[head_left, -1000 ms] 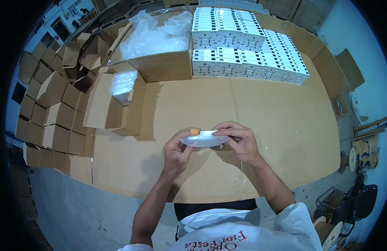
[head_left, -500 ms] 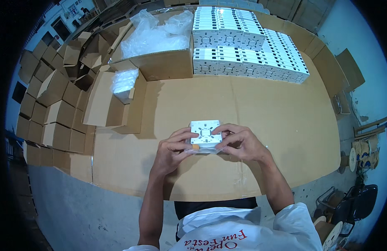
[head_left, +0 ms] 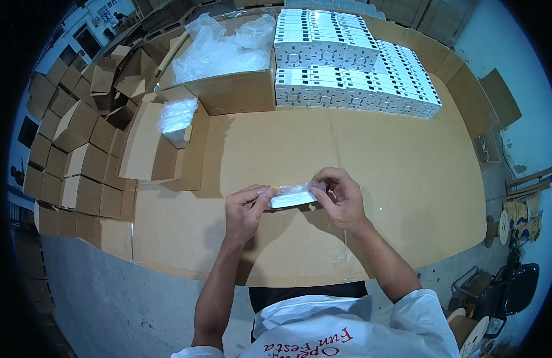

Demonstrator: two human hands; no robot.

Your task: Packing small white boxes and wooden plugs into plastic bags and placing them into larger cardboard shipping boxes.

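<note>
Between my two hands, above the cardboard-covered table (head_left: pixel 276 143), is a small white box (head_left: pixel 292 199) in a clear plastic bag (head_left: pixel 294 188). It is tilted so that a narrow side shows, and its patterned face is out of sight. My left hand (head_left: pixel 245 209) pinches the left end with thumb and fingers. At the right end, my right hand (head_left: pixel 340 197) grips the clear plastic, fingers curled over the corner.
An open carton (head_left: pixel 189 152) at the left holds bagged white boxes (head_left: pixel 177 119). Behind it, a larger carton (head_left: pixel 240 92) is full of clear plastic bags (head_left: pixel 225 51). White patterned boxes (head_left: pixel 353 89) are stacked at the back. Empty brown cartons (head_left: pixel 82 158) pile up far left.
The bagged box has been tipped, so its patterned face no longer shows and a narrow side does. My right hand has shifted its grip to the plastic at the right end.
</note>
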